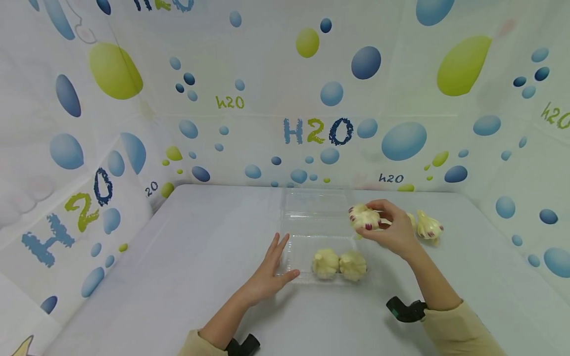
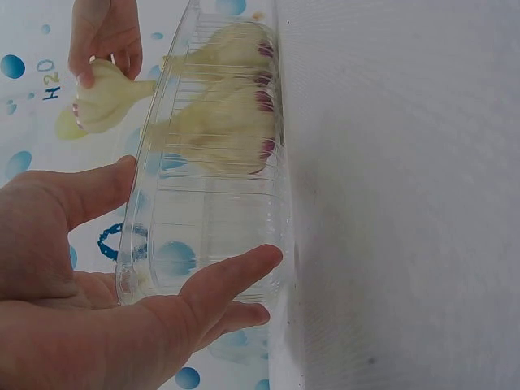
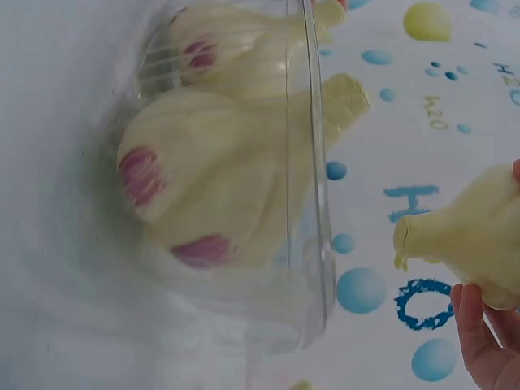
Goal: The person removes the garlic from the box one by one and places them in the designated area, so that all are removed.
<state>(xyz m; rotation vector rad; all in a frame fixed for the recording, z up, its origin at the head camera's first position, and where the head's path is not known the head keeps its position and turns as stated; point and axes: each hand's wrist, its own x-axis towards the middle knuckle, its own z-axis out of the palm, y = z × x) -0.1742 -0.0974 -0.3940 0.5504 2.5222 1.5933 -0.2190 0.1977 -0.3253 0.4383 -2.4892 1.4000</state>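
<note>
My right hand [image 1: 394, 230] pinches a garlic bulb [image 1: 362, 217] between thumb and fingers, above the right side of a clear plastic container [image 1: 299, 252]. In the right wrist view, that bulb's stem [image 3: 413, 236] points down towards the container. Two more garlic bulbs [image 1: 325, 263] sit side by side in the container's front right part, stems up; the left wrist view shows their purple-tipped bases through the wall. My left hand [image 1: 267, 279], fingers straight and spread, is at the container's left side; the left wrist view shows its fingertips [image 2: 264, 258] against the wall.
The container's clear lid [image 1: 318, 201] lies folded back behind it. To the right, another garlic bulb [image 1: 429, 227] lies on the white table [image 1: 213, 232], and one more is partly hidden behind my right hand. A patterned sheet [image 1: 258, 74] hangs around the table.
</note>
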